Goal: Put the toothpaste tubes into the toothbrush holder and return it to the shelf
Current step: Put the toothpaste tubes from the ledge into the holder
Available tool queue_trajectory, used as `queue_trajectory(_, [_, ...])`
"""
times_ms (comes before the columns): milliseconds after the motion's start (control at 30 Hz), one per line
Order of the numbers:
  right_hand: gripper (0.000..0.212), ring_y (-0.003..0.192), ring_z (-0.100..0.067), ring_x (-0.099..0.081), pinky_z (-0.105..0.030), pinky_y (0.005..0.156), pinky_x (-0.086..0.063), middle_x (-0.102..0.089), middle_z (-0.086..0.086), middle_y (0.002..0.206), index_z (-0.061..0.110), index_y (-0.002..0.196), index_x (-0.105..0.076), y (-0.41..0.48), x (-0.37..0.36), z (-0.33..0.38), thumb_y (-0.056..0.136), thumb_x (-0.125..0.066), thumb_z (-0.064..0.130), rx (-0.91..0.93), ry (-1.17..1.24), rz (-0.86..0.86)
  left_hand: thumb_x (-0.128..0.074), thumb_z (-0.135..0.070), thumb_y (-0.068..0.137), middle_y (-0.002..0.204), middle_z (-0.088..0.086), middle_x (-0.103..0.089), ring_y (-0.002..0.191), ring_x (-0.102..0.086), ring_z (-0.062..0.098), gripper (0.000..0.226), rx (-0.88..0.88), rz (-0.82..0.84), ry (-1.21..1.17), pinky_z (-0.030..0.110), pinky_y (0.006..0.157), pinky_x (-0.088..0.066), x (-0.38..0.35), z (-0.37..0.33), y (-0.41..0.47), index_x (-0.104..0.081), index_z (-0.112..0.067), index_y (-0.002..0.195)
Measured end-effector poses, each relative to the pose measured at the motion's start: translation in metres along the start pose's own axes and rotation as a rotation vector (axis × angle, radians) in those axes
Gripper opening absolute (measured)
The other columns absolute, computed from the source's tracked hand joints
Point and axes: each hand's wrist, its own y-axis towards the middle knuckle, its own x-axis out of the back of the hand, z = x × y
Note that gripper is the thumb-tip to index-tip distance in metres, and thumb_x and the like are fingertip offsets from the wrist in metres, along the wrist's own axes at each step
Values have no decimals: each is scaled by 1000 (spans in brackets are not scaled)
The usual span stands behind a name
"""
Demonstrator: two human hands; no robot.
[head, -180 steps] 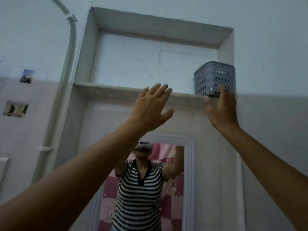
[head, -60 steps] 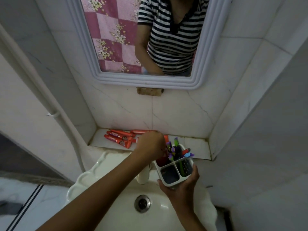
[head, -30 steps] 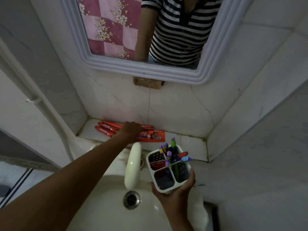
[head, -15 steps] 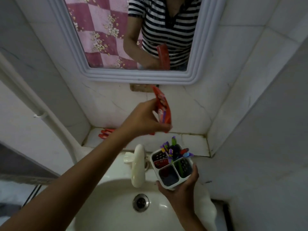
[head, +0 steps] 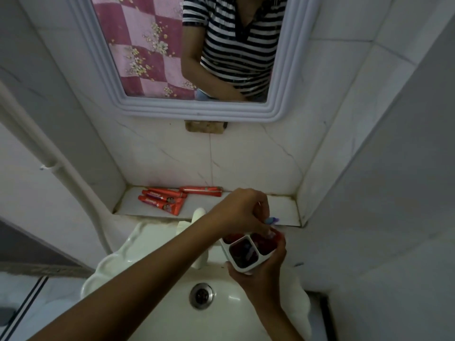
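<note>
The toothbrush holder [head: 248, 252] is a small white plastic caddy split into compartments, held above the right side of the sink [head: 152, 244], just in front of the tiled ledge [head: 283, 210]. The right hand [head: 261, 279] cups it from below and from the side, fingers wrapped round its outer wall. It looks rigid and light, though probably top-heavy once long things stand in it, so a grip low on the body with a thumb over the rim seems the safest way to carry it.

The left hand [head: 243, 212] is closed down over the far compartments, fingers bunched as if pushing something in. Whether it grips a tube I cannot tell, since the hand hides what is under it. A blue and purple toothbrush head [head: 272, 220] pokes out beside its knuckles.

The remaining toothpaste tubes [head: 167, 200] lie flat at the left end of the ledge, a cluster of red ones touching each other, with one more [head: 202, 190] lying along the back wall. They look soft, squeezable and smooth-skinned. I would pinch each near the stiffer cap end or the crimped tail, not at mid-body.

Above the ledge hangs a white-framed mirror [head: 192, 112].
</note>
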Motion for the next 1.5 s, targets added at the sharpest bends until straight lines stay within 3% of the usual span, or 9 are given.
queue_trajectory(100, [147, 141, 2, -45, -13, 105, -47, -37, 10, 150, 52, 153, -8, -2, -2, 2, 49, -104, 14, -24, 26, -10, -81, -20, 74, 93, -6, -74, 76, -68, 3, 22, 13, -17, -116, 21, 68, -57, 20, 6, -3, -70, -19, 92])
queue_trajectory(200, [143, 140, -17, -52, -41, 109, -54, -40, -9, 153, 53, 153, -6, -5, -3, 0, 50, -101, 25, -27, 27, -19, -78, -12, 78, 91, 1, -76, 71, -74, 14, 17, 81, -148, -274, 26, 66, -60, 41, 33, -2, -70, -14, 93])
queue_trajectory(333, [142, 136, -29, -56, -53, 107, -55, -42, -17, 151, 50, 155, -5, -5, -4, -7, 50, -99, 34, -12, -13, 1, -70, -14, 84, 105, 2, -73, 93, -69, 18, 22, 230, -326, 134, 32, 83, -56, 41, 115, 9, -70, -16, 105])
queue_trajectory(467, [149, 138, -20, -55, -25, 107, -52, -42, -12, 153, 52, 155, -4, -7, -4, -14, 50, -104, 19, 0, -8, 16, -53, -10, 90, 135, 3, -59, 121, -55, 25, 45, 366, -122, 453, 37, 97, -46, 20, 181, 31, -54, -23, 133])
queue_trajectory(800, [153, 141, -29, -53, -50, 105, -56, -40, -15, 156, 22, 162, -2, -8, -4, -27, 49, -106, 28, -92, -56, 50, -55, -22, 91, 127, 12, -57, 116, -56, 32, 33, 93, 138, 978, 39, 87, -47, -4, 192, 73, -58, -11, 122])
queue_trajectory(900, [151, 143, -25, -51, -35, 109, -53, -39, -13, 156, 30, 161, -2, -8, -5, -20, 51, -104, 31, -73, -51, 30, -60, -18, 86, 125, 12, -59, 113, -59, 31, 42, 58, 101, 864, 39, 86, -48, 12, 177, 71, -54, -13, 128])
queue_trajectory(1133, [146, 141, -13, -50, -20, 108, -49, -39, 1, 153, 45, 158, -2, -5, -6, -7, 52, -101, 37, -56, -3, -2, -77, -25, 78, 88, -4, -74, 72, -73, 7, 19, 54, -483, -62, 22, 68, -57, 80, 76, 2, -64, -19, 91])
queue_trajectory(1233, [142, 139, -14, -51, -16, 105, -49, -40, -4, 151, 49, 156, -3, -5, -6, -3, 52, -99, 41, -65, 4, -17, -79, -23, 75, 85, -6, -72, 75, -72, 2, 20, 69, -403, -219, 13, 66, -57, 84, 47, -30, -62, -21, 86])
queue_trajectory(1500, [141, 139, -20, -52, -22, 106, -51, -40, -7, 152, 50, 154, -4, -4, -5, -4, 50, -100, 42, -52, -15, -19, -86, -34, 66, 86, -5, -74, 77, -73, 11, 26, 142, -153, -122, 42, 77, -61, 39, 52, -34, -69, -21, 81])
